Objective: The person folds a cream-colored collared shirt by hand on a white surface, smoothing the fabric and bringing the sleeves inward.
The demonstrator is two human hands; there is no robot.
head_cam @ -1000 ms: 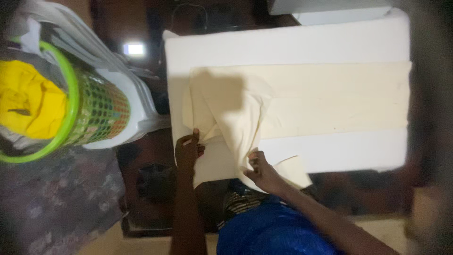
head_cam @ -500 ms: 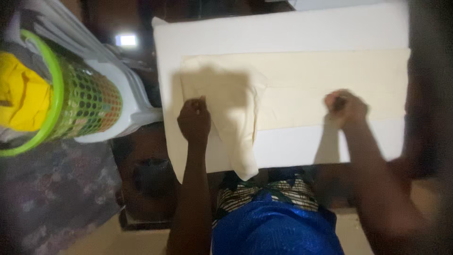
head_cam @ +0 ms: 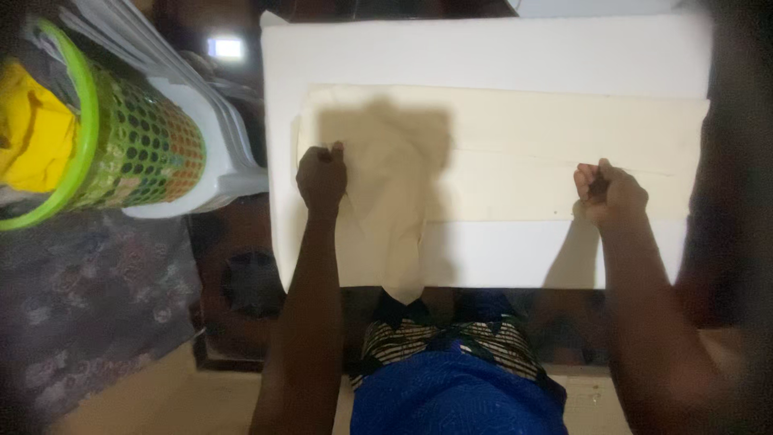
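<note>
- Left hand (head_cam: 321, 177) closed in a fist, pinching the near left part of a long cream-coloured cotton cloth (head_cam: 523, 153) spread flat over a white padded table top (head_cam: 483, 52)
- Right hand (head_cam: 609, 193) likewise clenched on the cloth's near edge, well apart from the other, the fabric drawn taut between the two
- A loose flap (head_cam: 398, 250) of the same cloth hanging off the near table edge just right of the left fist, touching the blue garment with a striped band (head_cam: 451, 379) at the person's lap
- Risk, as a judgement: uneven pull from either fist could skew the long edges or drag the whole cloth off the padding; the hanging flap could catch on the lap and crease
- Risk from dim light: heavy shadows over the left part could hide wrinkles
- No packages, labels or signs to be made out; at far left only a green perforated plastic basket (head_cam: 121, 153) holding a yellow cloth (head_cam: 32, 137), leaning on a white plastic chair (head_cam: 217, 161); a small bright rectangle (head_cam: 225, 47) beyond, too blurred to identify
</note>
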